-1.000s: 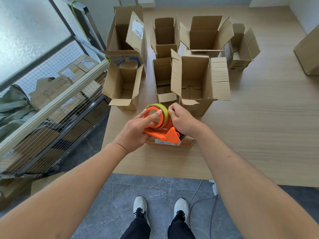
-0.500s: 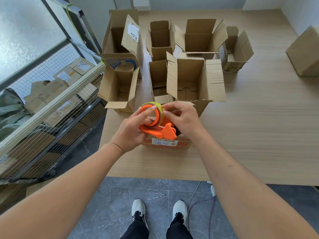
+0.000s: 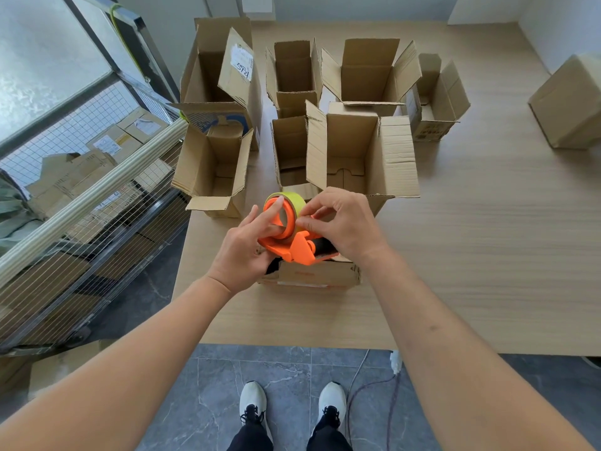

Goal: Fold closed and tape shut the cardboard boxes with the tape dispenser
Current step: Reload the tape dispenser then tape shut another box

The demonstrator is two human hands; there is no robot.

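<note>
Gripping tape dispenser (image 3: 289,247) w/ left hand (image 3: 245,252); right hand (image 3: 341,222) fingertips pinching tape at roll (image 3: 286,203), small box (image 3: 312,275) beneath.

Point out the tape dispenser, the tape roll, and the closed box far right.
tape dispenser (image 3: 300,252), head view, orange body.
tape roll (image 3: 294,200), head view, yellow outer band.
closed box (image 3: 567,102), head view, top face.

The right hand (image 3: 348,222) lifts off the tape dispenser (image 3: 292,242), where it lay a second ago, and now pinches at the edge of the yellow tape roll (image 3: 294,203) with thumb and forefinger; the left hand (image 3: 247,245) straightens its forefinger across the roll's orange hub.
</note>
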